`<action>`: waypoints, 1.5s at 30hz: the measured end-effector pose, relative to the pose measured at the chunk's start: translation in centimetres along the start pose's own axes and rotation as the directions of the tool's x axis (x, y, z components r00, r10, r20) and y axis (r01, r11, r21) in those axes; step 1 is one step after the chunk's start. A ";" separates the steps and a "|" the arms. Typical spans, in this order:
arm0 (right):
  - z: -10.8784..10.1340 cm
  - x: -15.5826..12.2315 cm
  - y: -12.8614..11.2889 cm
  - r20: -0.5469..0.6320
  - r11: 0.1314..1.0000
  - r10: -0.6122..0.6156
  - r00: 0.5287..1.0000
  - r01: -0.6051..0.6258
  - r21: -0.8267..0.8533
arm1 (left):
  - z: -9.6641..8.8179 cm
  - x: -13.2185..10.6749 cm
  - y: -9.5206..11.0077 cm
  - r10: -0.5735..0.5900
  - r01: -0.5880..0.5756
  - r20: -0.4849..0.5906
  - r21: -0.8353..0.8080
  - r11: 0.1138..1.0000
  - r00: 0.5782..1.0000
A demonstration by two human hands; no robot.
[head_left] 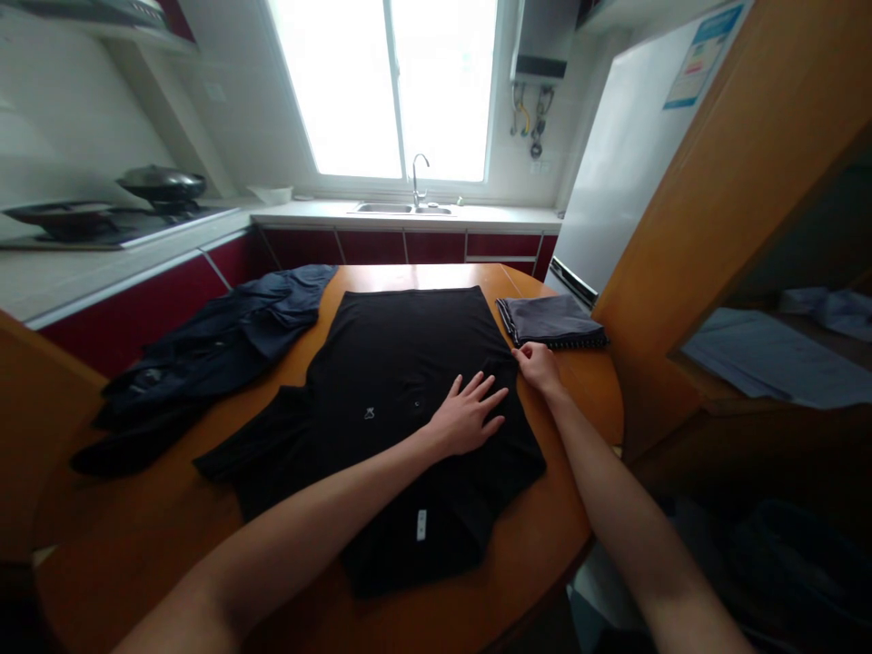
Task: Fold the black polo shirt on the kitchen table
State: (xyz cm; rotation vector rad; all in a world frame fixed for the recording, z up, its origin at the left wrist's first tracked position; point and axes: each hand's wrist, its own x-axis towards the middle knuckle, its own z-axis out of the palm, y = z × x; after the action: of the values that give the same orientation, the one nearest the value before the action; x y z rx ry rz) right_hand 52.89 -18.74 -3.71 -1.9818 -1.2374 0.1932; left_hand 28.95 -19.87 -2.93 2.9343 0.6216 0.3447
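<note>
Black shirt (381,350) lying flat, hem toward the window (381,91), long axis running window-ward, beneath the left hand's (469,415) wide-spread fingers, side edge pinched between the right hand's (538,366) fingertips.

The shirt (381,354) lies in the middle of the tabletop (156,536). Some other clothing (232,341) lies on its left, and a folded cloth (549,318) is just beside it on the right. The sink (412,211) is behind the tabletop, under the window (446,91).
</note>
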 end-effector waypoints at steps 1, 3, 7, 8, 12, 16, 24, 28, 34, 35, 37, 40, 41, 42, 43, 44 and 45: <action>-0.1 0.0 -0.2 -0.008 1.000 -0.004 1.000 0.004 0.027 | -0.1 0.0 0.1 0.014 -0.014 -0.022 -0.005 1.000 1.000; -0.3 -0.1 -0.8 -0.013 0.996 -0.017 1.000 0.018 0.083 | -0.3 0.1 0.3 0.051 -0.052 -0.052 -0.028 0.998 0.997; -0.3 -0.9 -2.3 0.190 0.893 -0.007 0.982 -0.080 0.443 | -0.2 0.0 0.4 0.160 -0.158 0.028 -0.061 0.986 0.987; -0.2 -1.2 -2.5 0.287 0.817 -0.006 0.958 -0.161 0.554 | -0.2 -0.1 0.3 0.181 -0.178 0.050 -0.060 0.982 0.982; 0.3 -1.7 -2.8 0.457 0.593 0.070 0.887 -0.406 0.695 | -0.1 -0.2 0.1 0.230 -0.226 0.076 -0.055 0.973 0.970; 0.7 -1.0 -2.3 0.359 0.517 0.209 0.910 -0.414 0.749 | -0.1 -0.2 0.0 0.266 -0.261 0.079 -0.062 0.963 0.961; 0.7 0.5 -0.5 -0.089 0.953 0.050 0.995 -0.020 0.303 | -0.1 -0.1 0.2 0.244 -0.240 0.050 -0.068 0.968 0.969; 0.8 0.1 0.3 -0.013 0.990 -0.008 1.000 0.010 0.138 | -0.2 -0.1 0.3 0.245 -0.242 0.040 -0.072 0.968 0.969; 0.9 0.0 0.6 0.070 0.995 -0.045 0.997 0.051 -0.085 | -0.1 -0.1 0.3 0.243 -0.240 0.036 -0.068 0.968 0.969; 0.9 0.1 0.5 0.069 0.992 -0.043 0.997 0.050 -0.112 | -0.1 0.0 0.3 0.237 -0.235 0.031 -0.071 0.969 0.971; 1.0 0.1 0.5 0.066 0.987 -0.035 0.997 0.045 -0.154 | -0.1 0.1 0.3 0.210 -0.209 0.011 -0.076 0.975 0.978; 1.1 0.0 0.4 0.059 0.980 -0.023 0.998 0.034 -0.194 | 0.0 0.2 0.2 0.096 -0.100 -0.057 -0.059 0.993 0.994; 1.2 0.0 0.3 0.055 0.979 -0.021 0.998 0.032 -0.203 | 0.1 0.2 0.1 0.050 -0.053 -0.075 -0.045 0.998 0.996; 1.2 -0.1 0.3 0.052 0.977 -0.021 0.998 0.031 -0.209 | 0.2 0.2 0.0 0.006 -0.009 -0.081 -0.031 0.999 0.997; 1.2 -0.2 0.3 0.048 0.976 -0.023 0.999 0.033 -0.213 | 0.3 0.2 -0.1 -0.026 0.025 -0.072 -0.018 1.000 0.997; 1.1 -0.2 0.2 0.044 0.976 -0.028 0.999 0.037 -0.216 | 0.4 0.2 -0.3 -0.046 0.046 -0.054 -0.006 0.999 0.997; 1.0 -0.3 0.1 0.040 0.975 -0.035 0.999 0.043 -0.217 | 0.6 0.2 -0.4 -0.057 0.057 -0.033 0.003 0.998 0.998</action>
State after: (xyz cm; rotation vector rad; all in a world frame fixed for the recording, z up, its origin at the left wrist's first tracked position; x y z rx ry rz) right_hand 52.31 -18.49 -4.56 -2.1458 -1.3688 0.0759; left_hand 29.09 -19.52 -3.53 2.9132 0.7094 0.3869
